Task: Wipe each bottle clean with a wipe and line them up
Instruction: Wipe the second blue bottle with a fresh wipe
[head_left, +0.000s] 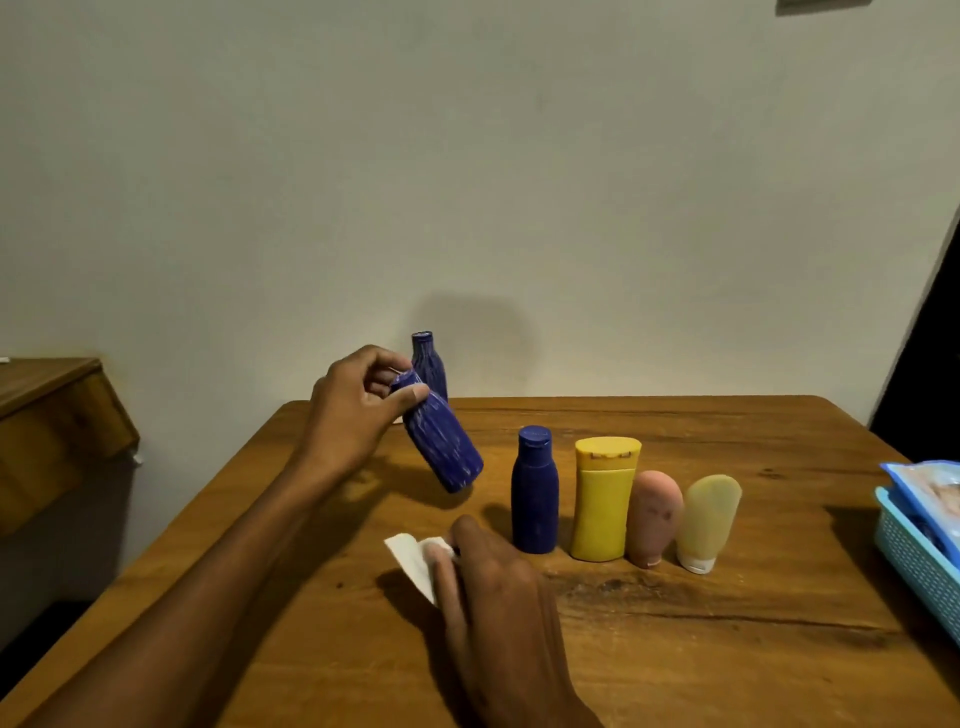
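A wooden worktop (675, 649) with dark knots and grain lines fills the lower part of the view, its far edge set against a plain pale wall (467, 156). At its right edge stands a light blue plastic basket (914, 561) with a perforated side, partly cut off by the frame; a glossy blue packet (930, 488) lies in it, its print too blurred to read. To the left, apart from the worktop, is another piece of brown wooden furniture (52, 415), perhaps a cabinet or side table. A dark opening (930, 374) shows beyond the wall at far right.
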